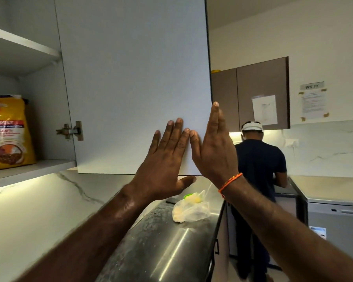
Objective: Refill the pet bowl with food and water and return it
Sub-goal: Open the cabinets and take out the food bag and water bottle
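A yellow pet food bag (pixel 5 131) stands on the lower shelf of an open wall cabinet at the far left. The cabinet's white door (pixel 130 78) swings out towards me. My left hand (pixel 167 159) lies flat against the door's inner face near its bottom edge, fingers spread. Beside it, my right hand (pixel 214 147) rests edge-on at the door's free edge, fingers straight; an orange thread band circles its wrist. Neither hand holds anything. No pet bowl is in view.
Below runs a steel counter (pixel 171 251) with a clear plastic bag (pixel 191 209) on it. A marble backsplash (pixel 39 210) is at left. Another person (pixel 257 169) stands at the far counter, back turned. A grey appliance (pixel 334 220) sits at right.
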